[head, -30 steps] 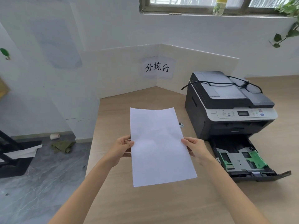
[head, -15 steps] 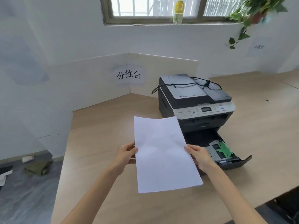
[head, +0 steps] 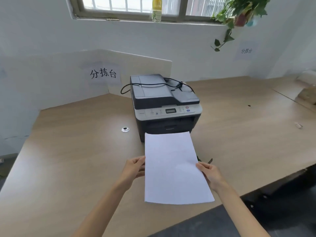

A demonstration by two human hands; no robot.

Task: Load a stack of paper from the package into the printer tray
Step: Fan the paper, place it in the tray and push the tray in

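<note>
I hold a white stack of paper (head: 172, 166) flat in front of me, its far edge close to the printer's front. My left hand (head: 135, 168) grips its left edge and my right hand (head: 208, 173) grips its right edge. The dark grey and white printer (head: 164, 103) stands on the wooden table (head: 77, 151), with a black cable lying across its lid. The pulled-out printer tray (head: 206, 160) is almost fully hidden under the paper; only a dark sliver shows at the paper's right edge. No paper package is in view.
A low white partition with a printed sign (head: 103, 74) stands behind the printer. A small metal grommet (head: 125, 129) sits in the table left of the printer. A bottle (head: 156, 9) and a hanging plant (head: 239, 12) are at the window. The table's front edge runs at lower right.
The paper and both hands have moved right, from left of the printer to directly in front of it, and now cover the open tray. The view has turned right too.
</note>
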